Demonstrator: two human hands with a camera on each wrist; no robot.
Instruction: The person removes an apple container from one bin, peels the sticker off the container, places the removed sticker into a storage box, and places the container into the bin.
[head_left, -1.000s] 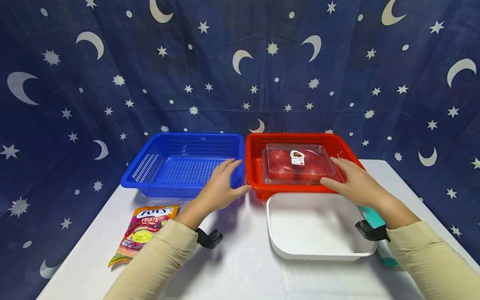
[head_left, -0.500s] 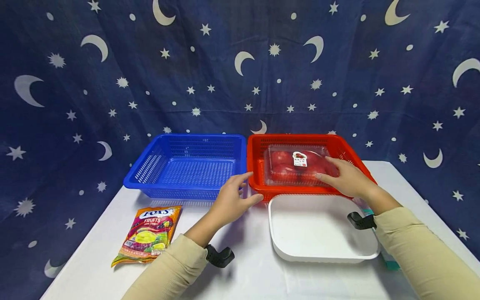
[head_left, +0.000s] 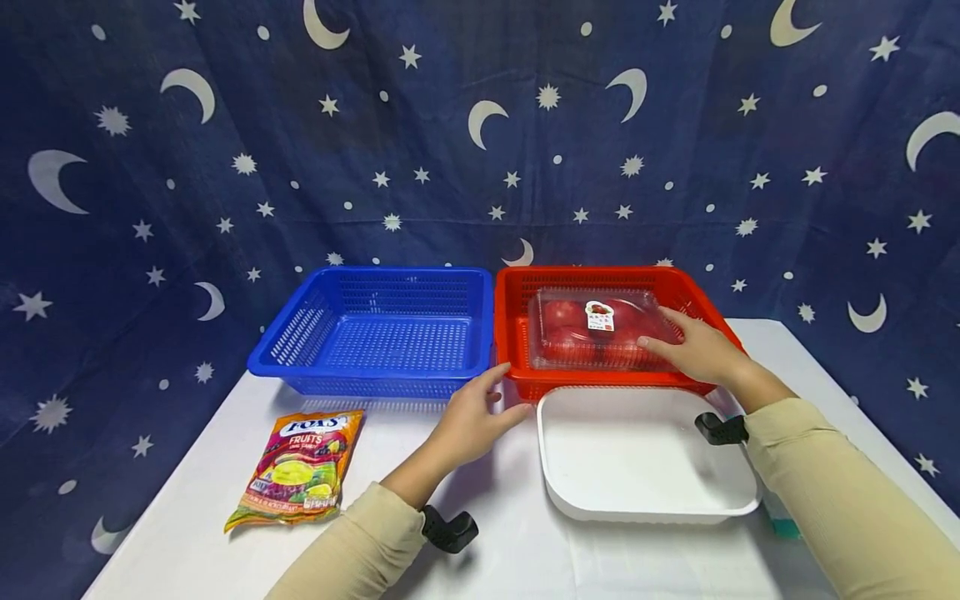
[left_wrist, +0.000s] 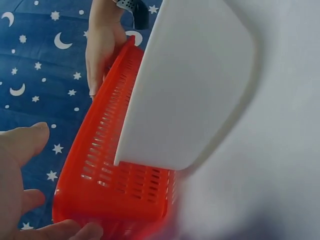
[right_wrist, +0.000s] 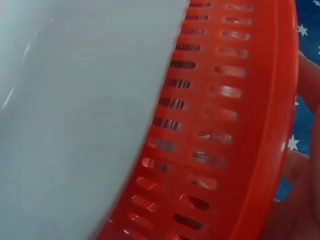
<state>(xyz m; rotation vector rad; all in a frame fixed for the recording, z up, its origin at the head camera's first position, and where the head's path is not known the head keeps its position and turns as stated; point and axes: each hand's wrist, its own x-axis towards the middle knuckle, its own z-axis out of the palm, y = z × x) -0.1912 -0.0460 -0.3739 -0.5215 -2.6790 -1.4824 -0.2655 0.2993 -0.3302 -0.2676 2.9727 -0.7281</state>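
A clear plastic box of round red fruit [head_left: 562,343], with a white label on its lid, lies inside the red basket [head_left: 570,379]. Over the box's right end is my right hand [head_left: 705,354], thumb and fingers spread and relaxed; contact with the box is unclear. In the right wrist view the red basket wall [right_wrist: 260,125] hides most of that hand. My left hand [head_left: 472,421] hovers by the red basket's front left corner, fingers loosely bent, holding nothing. The left wrist view has its fingers near the red basket's corner [left_wrist: 90,195].
To the left stands a blue basket [head_left: 360,386]. An orange and purple bag of Fox's fruit candy [head_left: 300,467] lies in front of it. A white tub [head_left: 645,508] sits before the red basket. Partly under my right sleeve shows a teal packet [head_left: 783,525].
My left hand has drawn back from the gap between the baskets, toward me and slightly right. The right hand has shifted a little over the box's right end. The box stays in the red basket.
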